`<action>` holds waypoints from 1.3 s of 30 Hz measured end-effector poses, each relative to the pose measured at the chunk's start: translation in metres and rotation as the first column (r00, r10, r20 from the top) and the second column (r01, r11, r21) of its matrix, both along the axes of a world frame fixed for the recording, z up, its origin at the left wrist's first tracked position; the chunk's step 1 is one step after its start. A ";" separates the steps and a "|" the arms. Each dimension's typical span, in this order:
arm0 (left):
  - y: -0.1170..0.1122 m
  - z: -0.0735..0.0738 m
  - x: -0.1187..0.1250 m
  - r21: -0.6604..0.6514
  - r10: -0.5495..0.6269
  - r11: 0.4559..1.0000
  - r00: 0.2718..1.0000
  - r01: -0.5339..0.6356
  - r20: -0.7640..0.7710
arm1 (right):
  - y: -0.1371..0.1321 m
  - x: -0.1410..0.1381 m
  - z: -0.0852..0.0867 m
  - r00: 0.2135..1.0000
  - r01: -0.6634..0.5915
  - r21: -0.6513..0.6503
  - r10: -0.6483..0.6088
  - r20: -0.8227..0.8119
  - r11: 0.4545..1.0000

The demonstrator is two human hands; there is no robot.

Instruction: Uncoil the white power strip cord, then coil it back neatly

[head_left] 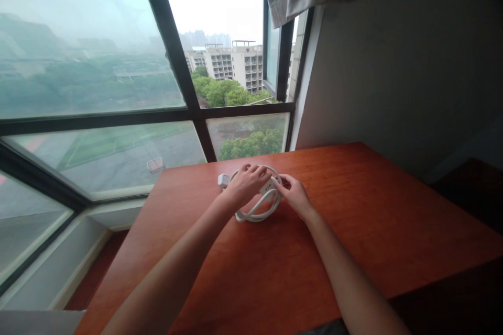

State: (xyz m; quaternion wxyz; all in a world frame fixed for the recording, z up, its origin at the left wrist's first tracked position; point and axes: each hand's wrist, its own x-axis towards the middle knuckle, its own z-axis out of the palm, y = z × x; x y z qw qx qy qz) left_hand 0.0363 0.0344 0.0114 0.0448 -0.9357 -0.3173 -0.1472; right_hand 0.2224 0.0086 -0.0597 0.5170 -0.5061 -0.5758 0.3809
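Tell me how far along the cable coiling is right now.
Done: the white cable lies in loops on the table. In hand: the left hand grips the top of the coil and the right hand pinches its right side. Left, probably: the plug sticks out at the left, and I see no tie round the loops.

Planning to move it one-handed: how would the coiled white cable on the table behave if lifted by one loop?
The white cable lies in loose loops, so it would probably sag and uncoil. Its plug sticks out free and would likely dangle. Being thin, probably light.
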 end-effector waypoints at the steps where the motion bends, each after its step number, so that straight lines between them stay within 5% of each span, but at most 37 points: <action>1: -0.001 0.003 -0.004 -0.020 -0.007 1.000 1.000 0.008 0.015 | 0.000 0.001 0.001 1.000 -0.009 -0.014 0.009 -0.007 1.000; 5: -0.004 0.018 -0.020 -0.186 -0.017 0.981 0.976 0.058 0.218 | 0.001 0.002 0.002 0.995 -0.067 -0.068 0.062 -0.079 0.995; 7: -0.005 0.027 -0.025 -0.297 0.053 0.952 0.909 0.079 0.413 | 0.002 0.002 0.000 0.993 -0.084 -0.063 0.078 -0.091 0.994; 10: -0.008 0.040 -0.029 -0.451 0.257 0.884 0.679 0.122 0.688 | 0.002 0.002 -0.001 0.997 -0.046 -0.046 0.044 -0.056 0.998; 14: -0.013 0.051 -0.033 -0.530 0.443 0.801 0.320 0.279 0.837 | 0.002 0.003 -0.004 1.000 0.007 -0.035 -0.007 0.001 0.999; 19: -0.005 0.050 -0.054 -0.438 0.496 0.809 -0.057 0.391 0.866 | 0.003 0.004 -0.007 0.998 0.020 -0.029 -0.018 0.055 0.999; 23: 0.011 0.040 -0.078 -0.482 0.660 0.719 -0.274 0.501 0.699 | 0.003 0.005 -0.009 0.996 0.019 -0.017 -0.018 0.084 1.000; 26: 0.017 0.031 -0.086 -0.545 0.715 0.681 -0.280 0.490 0.641 | 0.004 0.004 -0.012 0.996 0.022 -0.004 -0.022 0.091 1.000; 33: 0.015 0.032 -0.078 -0.576 0.642 0.744 -0.124 0.338 0.757 | 0.007 0.006 -0.018 0.997 0.053 0.029 -0.055 0.055 0.998; 35: 0.014 0.035 -0.077 -0.600 0.613 0.770 0.007 0.216 0.790 | 0.008 0.006 -0.016 0.998 0.056 0.069 -0.057 0.015 0.996; 39: 0.015 0.036 -0.077 -0.610 0.576 0.790 0.412 -0.059 0.707 | 0.005 0.003 -0.008 0.997 0.062 0.163 -0.055 -0.046 0.985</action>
